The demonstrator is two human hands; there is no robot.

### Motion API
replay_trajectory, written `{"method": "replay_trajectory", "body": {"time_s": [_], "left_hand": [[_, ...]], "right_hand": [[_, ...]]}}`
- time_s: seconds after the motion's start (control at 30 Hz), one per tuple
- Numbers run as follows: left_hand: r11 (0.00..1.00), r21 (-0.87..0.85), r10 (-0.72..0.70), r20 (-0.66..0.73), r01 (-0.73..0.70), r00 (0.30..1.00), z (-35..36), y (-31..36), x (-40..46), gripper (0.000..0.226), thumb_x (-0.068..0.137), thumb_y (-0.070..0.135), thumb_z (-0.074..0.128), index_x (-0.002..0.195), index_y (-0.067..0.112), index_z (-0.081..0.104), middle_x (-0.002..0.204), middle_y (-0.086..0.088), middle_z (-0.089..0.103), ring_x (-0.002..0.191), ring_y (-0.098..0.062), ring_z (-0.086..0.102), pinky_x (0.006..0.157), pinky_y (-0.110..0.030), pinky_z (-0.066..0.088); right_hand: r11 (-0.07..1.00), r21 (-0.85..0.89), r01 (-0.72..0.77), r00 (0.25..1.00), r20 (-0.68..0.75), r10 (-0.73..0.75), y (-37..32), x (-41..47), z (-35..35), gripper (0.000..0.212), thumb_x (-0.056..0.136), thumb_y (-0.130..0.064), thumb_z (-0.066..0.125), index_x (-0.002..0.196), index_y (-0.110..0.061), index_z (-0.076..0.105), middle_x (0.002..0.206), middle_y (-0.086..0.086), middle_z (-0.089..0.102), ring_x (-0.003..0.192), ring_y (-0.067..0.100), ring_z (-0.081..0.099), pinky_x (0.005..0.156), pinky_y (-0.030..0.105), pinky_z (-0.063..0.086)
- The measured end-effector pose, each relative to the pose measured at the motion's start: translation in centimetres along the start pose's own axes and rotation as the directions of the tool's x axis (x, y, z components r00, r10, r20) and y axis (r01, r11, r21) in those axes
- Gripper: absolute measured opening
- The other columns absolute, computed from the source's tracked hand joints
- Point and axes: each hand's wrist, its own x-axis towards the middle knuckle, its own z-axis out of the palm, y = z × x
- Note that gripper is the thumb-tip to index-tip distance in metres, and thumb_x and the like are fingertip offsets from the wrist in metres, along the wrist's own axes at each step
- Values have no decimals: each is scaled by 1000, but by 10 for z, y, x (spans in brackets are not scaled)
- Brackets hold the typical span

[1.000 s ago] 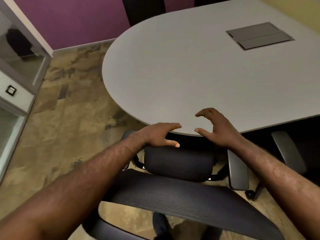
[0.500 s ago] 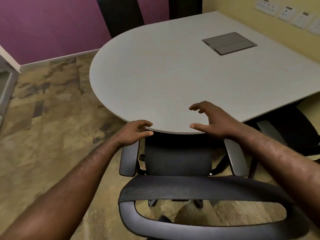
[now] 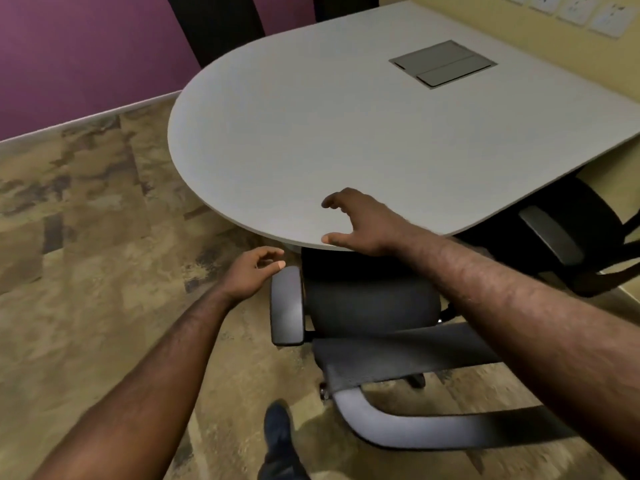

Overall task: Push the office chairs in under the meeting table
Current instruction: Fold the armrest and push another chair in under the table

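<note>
A black office chair (image 3: 370, 306) stands at the near edge of the grey meeting table (image 3: 346, 140), its seat partly under the tabletop and its mesh backrest toward me. My left hand (image 3: 251, 273) hovers just left of the chair's left armrest (image 3: 286, 306), fingers loosely curled, holding nothing. My right hand (image 3: 360, 221) floats over the table's near edge with fingers spread and bent, gripping nothing. My right forearm hides the chair's right armrest.
A second black chair (image 3: 568, 240) sits tucked under the table at the right. Two dark chair backs (image 3: 214, 26) stand at the table's far side by the purple wall. A grey cable hatch (image 3: 443, 64) is set in the tabletop. My shoe (image 3: 277, 431) is on the carpet.
The view has swung left, so the chair now lies to the right. My left hand has moved from over the seat to outside the left armrest. Both hands stay free.
</note>
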Motion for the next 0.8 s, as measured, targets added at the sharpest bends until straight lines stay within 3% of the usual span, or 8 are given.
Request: {"method": "replay_trajectory", "body": {"time_s": [0.1, 0.2, 0.3, 0.37, 0.47, 0.57, 0.67, 0.8], "left_hand": [[999, -21, -43, -31, 42, 999, -27, -36, 14, 31, 91, 21, 67, 121, 18, 64, 116, 3, 65, 105, -8, 60, 83, -20, 45], [995, -37, -99, -32, 98, 995, -50, -65, 28, 31, 91, 18, 67, 121, 11, 64, 114, -2, 66, 102, -13, 60, 85, -21, 45], [990, -66, -127, 9, 127, 992, -61, -86, 40, 32, 90, 13, 67, 121, 6, 63, 111, -4, 66, 95, -8, 60, 74, -6, 43], [983, -90, -155, 41, 158, 987, -61, -98, 50, 31, 91, 12, 66, 120, 5, 63, 111, -7, 66, 96, -10, 59, 74, -6, 43], [966, -139, -209, 91, 220, 974, -52, -118, 65, 31, 92, 14, 65, 121, 5, 62, 110, -8, 65, 97, -13, 58, 81, -19, 45], [918, -216, -304, 160, 334, 939, -32, -140, 80, 32, 94, 19, 63, 124, 9, 60, 113, -8, 63, 102, -16, 58, 77, -24, 45], [831, -271, -435, 229, 486, 871, -2, -161, 94, 35, 95, 30, 61, 125, 14, 57, 117, -5, 62, 97, -15, 57, 69, -26, 44], [676, -344, -515, 411, 651, 752, 40, -179, 110, 40, 91, 44, 62, 121, 17, 57, 101, 3, 67, 83, -9, 61, 61, -24, 44]], "right_hand": [[996, 23, -83, 996, 15, 83, -15, 32, 27, 65, 82, -44, 71, 137, -20, 45, 137, 3, 48, 123, 20, 47, 103, 44, 40], [974, 59, -219, 974, 67, 215, -25, 64, 64, 67, 82, -44, 72, 138, -18, 45, 139, 5, 46, 125, 23, 47, 105, 45, 39], [931, 67, -359, 927, 142, 347, -34, 87, 106, 72, 81, -44, 73, 140, -14, 43, 140, 11, 44, 127, 28, 45, 107, 43, 38], [889, 66, -454, 880, 191, 435, -36, 96, 136, 80, 80, -45, 74, 142, -9, 39, 142, 15, 42, 129, 31, 44, 107, 40, 37], [757, 97, -646, 753, 238, 613, -34, 99, 186, 90, 77, -45, 77, 147, -9, 31, 147, 14, 37, 133, 34, 40, 109, 46, 37], [586, 120, -801, 596, 255, 762, -32, 94, 237, 98, 72, -44, 82, 146, -10, 27, 145, 12, 35, 133, 34, 37, 108, 47, 38], [444, 173, -879, 475, 259, 841, -29, 90, 279, 107, 60, -45, 88, 141, -10, 29, 139, 9, 37, 128, 31, 38, 105, 44, 40], [326, 154, -933, 359, 292, 887, -23, 88, 320, 119, 53, -50, 90, 142, -7, 24, 139, 10, 38, 128, 30, 39, 104, 45, 42]]}}
